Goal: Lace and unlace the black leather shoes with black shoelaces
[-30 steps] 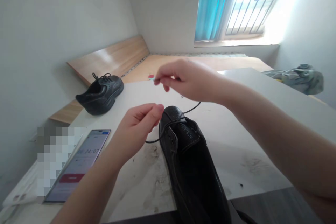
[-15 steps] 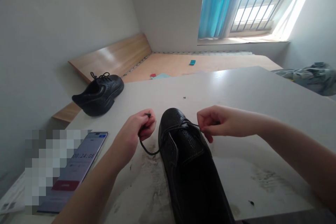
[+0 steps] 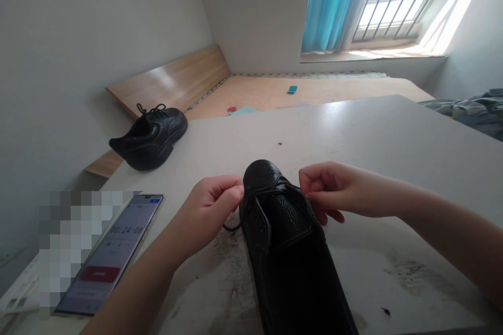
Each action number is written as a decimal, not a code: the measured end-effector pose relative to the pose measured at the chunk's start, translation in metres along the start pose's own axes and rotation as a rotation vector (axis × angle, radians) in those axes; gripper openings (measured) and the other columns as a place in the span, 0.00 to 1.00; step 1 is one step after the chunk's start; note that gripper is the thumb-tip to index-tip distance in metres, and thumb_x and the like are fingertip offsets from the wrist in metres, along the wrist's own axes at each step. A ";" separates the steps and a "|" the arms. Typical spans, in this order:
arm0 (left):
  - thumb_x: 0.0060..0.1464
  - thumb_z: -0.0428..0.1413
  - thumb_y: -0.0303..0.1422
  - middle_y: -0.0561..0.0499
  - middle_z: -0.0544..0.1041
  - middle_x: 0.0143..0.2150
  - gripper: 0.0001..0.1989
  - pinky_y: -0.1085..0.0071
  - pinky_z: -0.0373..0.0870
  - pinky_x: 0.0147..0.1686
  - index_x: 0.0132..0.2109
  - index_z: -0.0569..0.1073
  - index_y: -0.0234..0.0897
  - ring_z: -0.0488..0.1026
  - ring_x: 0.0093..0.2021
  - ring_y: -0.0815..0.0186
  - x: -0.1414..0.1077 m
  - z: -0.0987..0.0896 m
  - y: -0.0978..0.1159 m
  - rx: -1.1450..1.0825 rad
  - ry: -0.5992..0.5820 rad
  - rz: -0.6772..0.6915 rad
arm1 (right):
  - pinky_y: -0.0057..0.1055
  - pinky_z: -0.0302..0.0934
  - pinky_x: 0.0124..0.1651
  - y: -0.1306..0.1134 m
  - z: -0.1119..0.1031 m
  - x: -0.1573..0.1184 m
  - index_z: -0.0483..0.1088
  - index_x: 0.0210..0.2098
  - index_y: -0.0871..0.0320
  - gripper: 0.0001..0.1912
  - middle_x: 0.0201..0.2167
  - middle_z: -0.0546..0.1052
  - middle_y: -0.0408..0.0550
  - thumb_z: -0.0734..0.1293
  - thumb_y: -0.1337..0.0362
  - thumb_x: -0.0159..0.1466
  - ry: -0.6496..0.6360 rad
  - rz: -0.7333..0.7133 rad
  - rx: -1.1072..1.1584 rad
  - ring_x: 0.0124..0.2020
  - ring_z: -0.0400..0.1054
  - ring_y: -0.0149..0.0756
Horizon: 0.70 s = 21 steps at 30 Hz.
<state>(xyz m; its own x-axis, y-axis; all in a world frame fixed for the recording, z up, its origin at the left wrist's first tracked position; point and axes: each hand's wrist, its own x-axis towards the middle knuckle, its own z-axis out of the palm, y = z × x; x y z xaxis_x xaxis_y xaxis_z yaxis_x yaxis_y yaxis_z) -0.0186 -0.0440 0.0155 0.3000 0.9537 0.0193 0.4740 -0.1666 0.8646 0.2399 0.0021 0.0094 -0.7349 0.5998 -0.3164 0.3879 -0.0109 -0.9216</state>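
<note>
My left hand (image 3: 210, 207), its fingers curled inward, has its thumb and forefinger together just beside the toe of a black shoe (image 3: 293, 214), clasping a black lace (image 3: 231, 230) that bows out beneath the fist and returns to the shoe's left side. My right hand (image 3: 330, 188), near the right eyelet flap, pinches the lace's other end between bent fingers; the lace's tip cannot be made out. Between both hands lies the shoe, upright, its toe pointing away from me and its heel end cut off by the lower edge of the view. Its long axis runs forward with a slight lean to my left; the eyelet flaps stand apart, exposing the tongue, and the lace crosses over the front of the throat.

The shoe rests on a white, smudged surface (image 3: 334, 136). To the left, a phone (image 3: 108, 256) lies with its long axis slanting forward and to the right; its display reads "00:24:08", above a red button whose lettering is too small to read. Farther out, near the surface's left edge, stands a second black shoe (image 3: 151, 138), toe directed forward and right, its laces tied in a bow. Beyond hangs a blue curtain (image 3: 332, 5) beside a barred window (image 3: 393, 10).
</note>
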 end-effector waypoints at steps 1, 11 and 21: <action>0.56 0.46 0.34 0.58 0.52 0.21 0.16 0.72 0.49 0.24 0.21 0.54 0.39 0.51 0.23 0.71 -0.001 -0.002 0.000 -0.005 -0.041 -0.010 | 0.20 0.55 0.21 0.001 0.001 0.000 0.61 0.30 0.59 0.11 0.23 0.75 0.44 0.64 0.61 0.66 0.007 -0.010 0.010 0.21 0.65 0.25; 0.50 0.46 0.32 0.58 0.47 0.21 0.13 0.70 0.44 0.22 0.21 0.51 0.38 0.46 0.22 0.72 -0.003 -0.018 0.003 0.074 -0.384 -0.138 | 0.24 0.62 0.29 -0.002 0.007 -0.002 0.60 0.50 0.59 0.15 0.24 0.70 0.39 0.61 0.55 0.70 -0.021 -0.223 0.095 0.25 0.66 0.26; 0.63 0.45 0.40 0.55 0.67 0.27 0.17 0.71 0.58 0.32 0.31 0.70 0.37 0.63 0.30 0.68 -0.004 -0.017 0.004 0.152 -0.373 -0.090 | 0.25 0.55 0.28 -0.009 0.013 -0.008 0.67 0.47 0.59 0.22 0.26 0.66 0.42 0.56 0.47 0.70 0.075 -0.186 -0.026 0.26 0.59 0.27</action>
<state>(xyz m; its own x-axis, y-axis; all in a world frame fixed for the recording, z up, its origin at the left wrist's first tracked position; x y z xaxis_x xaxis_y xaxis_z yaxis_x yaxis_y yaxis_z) -0.0323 -0.0440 0.0273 0.5175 0.8150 -0.2607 0.6208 -0.1480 0.7699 0.2350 -0.0132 0.0178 -0.7524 0.6471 -0.1228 0.2644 0.1259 -0.9562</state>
